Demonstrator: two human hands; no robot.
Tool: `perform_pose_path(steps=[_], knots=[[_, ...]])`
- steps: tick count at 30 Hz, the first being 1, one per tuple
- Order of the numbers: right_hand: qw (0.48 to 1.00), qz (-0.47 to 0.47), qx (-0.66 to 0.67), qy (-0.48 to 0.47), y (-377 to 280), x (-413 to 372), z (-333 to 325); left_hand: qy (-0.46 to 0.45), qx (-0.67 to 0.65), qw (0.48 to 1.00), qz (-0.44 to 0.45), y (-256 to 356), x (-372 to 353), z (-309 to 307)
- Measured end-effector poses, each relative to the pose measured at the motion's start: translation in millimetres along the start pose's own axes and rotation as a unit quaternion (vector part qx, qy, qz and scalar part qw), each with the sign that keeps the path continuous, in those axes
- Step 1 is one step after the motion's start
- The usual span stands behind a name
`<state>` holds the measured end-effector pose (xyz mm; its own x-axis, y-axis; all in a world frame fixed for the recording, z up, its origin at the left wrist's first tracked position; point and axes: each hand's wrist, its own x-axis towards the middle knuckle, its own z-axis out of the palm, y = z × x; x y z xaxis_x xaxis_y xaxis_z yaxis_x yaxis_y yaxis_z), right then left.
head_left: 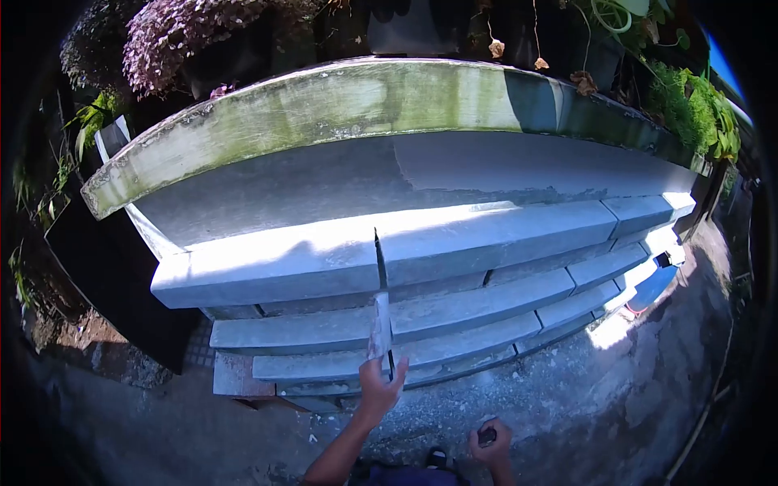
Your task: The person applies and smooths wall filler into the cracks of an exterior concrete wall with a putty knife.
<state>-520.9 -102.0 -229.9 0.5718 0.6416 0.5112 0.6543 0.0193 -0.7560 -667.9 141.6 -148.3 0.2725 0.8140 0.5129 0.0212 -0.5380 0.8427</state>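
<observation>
My left hand (380, 391) reaches forward over the pale concrete steps, fingers closed round a narrow whitish flat tool (379, 328), its thumb off to the right. The tool's surface looks smeared, and its exact kind cannot be told. Its far end points up at a dark gap (380, 259) in the top slab (284, 257). Lower right, close to my body, my right hand (496, 443) is curled round a small dark object (486, 437). Fingers cover much of that object, so I cannot make out its kind.
Above the steps curves a mossy concrete ledge (324, 105) with potted plants behind it, among them a purple-leaved bush (174, 40). Something blue (651, 287) stands at the right end of the steps. A dark panel (121, 275) leans at the left. Rough concrete ground (567, 405) lies below.
</observation>
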Motion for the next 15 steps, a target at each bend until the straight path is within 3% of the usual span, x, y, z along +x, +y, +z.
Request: perform_pose_path(steps=[1, 2, 4, 6, 7, 9, 12, 15], knots=[[1.000, 0.003, 0.012, -0.011, -0.9, 13.2, 1.8, 0.000, -0.021, 0.999, -0.048, -5.8, -21.8, -5.9], [0.999, 0.006, 0.022, -0.024, -1.7, 29.0, 3.3, 0.047, -0.021, 0.986, -0.159, -34.5, -72.1, -18.6], [0.983, -0.144, -0.017, -0.111, 1.3, 76.2, 2.4, 0.168, -0.038, 0.968, -0.180, -51.0, -124.9, -31.8], [0.948, -0.275, -0.071, -0.145, -31.5, 137.9, 1.0, 0.259, -0.010, 0.957, -0.132, -39.9, -147.4, -45.0], [0.927, -0.333, -0.040, -0.166, -60.7, 171.7, -0.3, 0.273, 0.034, 0.947, -0.169, -41.6, -161.1, -54.2], [0.877, -0.443, -0.003, -0.189, -131.6, 232.6, 2.3, 0.340, 0.110, 0.913, -0.198, -106.0, -211.1, -80.5], [0.802, -0.580, -0.037, -0.138, -208.8, 290.5, 50.3, 0.266, -0.058, 0.942, -0.197, -98.9, -202.3, -118.6], [0.718, -0.693, -0.030, -0.060, -247.9, 341.8, 112.7, 0.291, -0.081, 0.937, -0.172, -101.9, -209.4, -138.3]])
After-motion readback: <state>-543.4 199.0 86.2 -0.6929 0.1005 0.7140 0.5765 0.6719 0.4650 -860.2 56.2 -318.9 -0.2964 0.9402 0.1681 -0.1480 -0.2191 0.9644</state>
